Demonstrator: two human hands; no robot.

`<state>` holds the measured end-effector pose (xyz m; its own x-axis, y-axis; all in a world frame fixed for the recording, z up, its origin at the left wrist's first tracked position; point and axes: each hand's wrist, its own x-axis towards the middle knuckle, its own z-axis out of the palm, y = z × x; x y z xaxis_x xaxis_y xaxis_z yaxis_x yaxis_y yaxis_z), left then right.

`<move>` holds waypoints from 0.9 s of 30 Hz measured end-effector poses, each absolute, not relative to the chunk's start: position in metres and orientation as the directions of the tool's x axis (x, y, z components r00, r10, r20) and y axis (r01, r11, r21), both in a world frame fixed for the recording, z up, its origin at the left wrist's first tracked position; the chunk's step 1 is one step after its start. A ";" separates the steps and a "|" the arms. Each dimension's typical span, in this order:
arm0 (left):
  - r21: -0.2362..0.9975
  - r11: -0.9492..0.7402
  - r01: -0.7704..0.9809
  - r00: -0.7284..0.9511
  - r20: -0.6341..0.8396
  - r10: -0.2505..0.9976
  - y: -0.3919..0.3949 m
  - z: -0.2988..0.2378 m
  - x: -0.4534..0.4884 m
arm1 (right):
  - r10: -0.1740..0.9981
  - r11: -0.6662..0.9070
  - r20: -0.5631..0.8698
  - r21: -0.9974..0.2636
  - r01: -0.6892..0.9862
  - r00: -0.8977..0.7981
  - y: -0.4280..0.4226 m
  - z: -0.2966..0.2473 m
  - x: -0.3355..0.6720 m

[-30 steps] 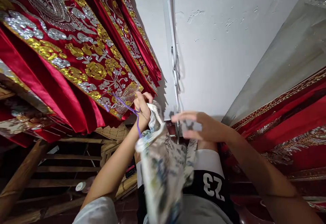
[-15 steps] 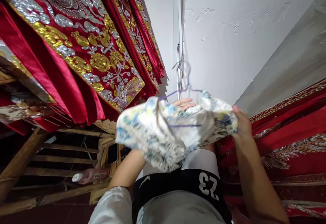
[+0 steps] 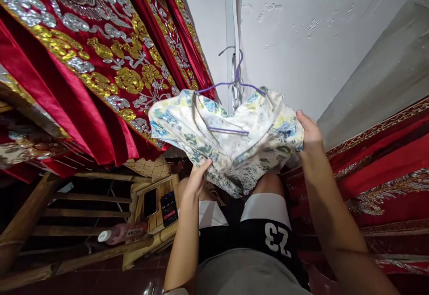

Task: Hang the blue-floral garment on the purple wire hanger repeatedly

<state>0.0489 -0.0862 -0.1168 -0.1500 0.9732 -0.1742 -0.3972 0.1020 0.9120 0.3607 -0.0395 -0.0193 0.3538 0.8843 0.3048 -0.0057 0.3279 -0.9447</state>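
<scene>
A white shirt (image 3: 197, 138) with a blue, green and yellow floral print hangs on a purple wire hanger (image 3: 237, 73) in front of me. The hanger's hook rises above the open neckline, and its lower bar shows inside the collar. My left hand (image 3: 200, 174) pinches the shirt's lower left side, thumb on the front and the other fingers mostly hidden behind the cloth. At the sleeve end on the right, my right hand (image 3: 310, 134) is closed on the fabric, its thumb at the edge.
Red sequined garments (image 3: 130, 62) hang at the upper left, with more red embroidered cloth (image 3: 395, 183) at the right. On a bamboo stool (image 3: 157, 185) lie two phones (image 3: 168, 208). A pink bottle (image 3: 122, 233) rests on bamboo slats. A white wall (image 3: 301, 40) stands ahead.
My left hand has come out from behind the shirt's neckline and now grips its lower left side. The shirt and hanger have moved up and spread flatter. My right hand keeps its hold.
</scene>
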 end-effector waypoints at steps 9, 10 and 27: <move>0.906 0.141 -0.400 -0.048 -0.174 0.984 -0.134 -0.134 0.084 | 0.494 0.401 0.425 -0.885 0.235 0.758 -0.113 -0.098 0.312; 0.911 0.131 -0.390 -0.040 -0.159 0.986 -0.135 -0.133 0.091 | 0.512 0.373 0.402 -0.900 0.226 0.759 -0.121 -0.108 0.299; 0.993 -0.121 -0.005 -0.281 0.115 0.953 -0.145 -0.136 0.102 | 0.994 0.086 0.094 -0.990 -0.111 -0.062 -0.143 -0.117 0.254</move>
<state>0.1020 -0.1445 -0.1359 -0.2810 0.9528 0.1149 -0.0051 -0.1212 0.9926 0.2542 -0.1433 -0.1171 -0.0621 0.9937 0.0936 -0.1107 0.0863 -0.9901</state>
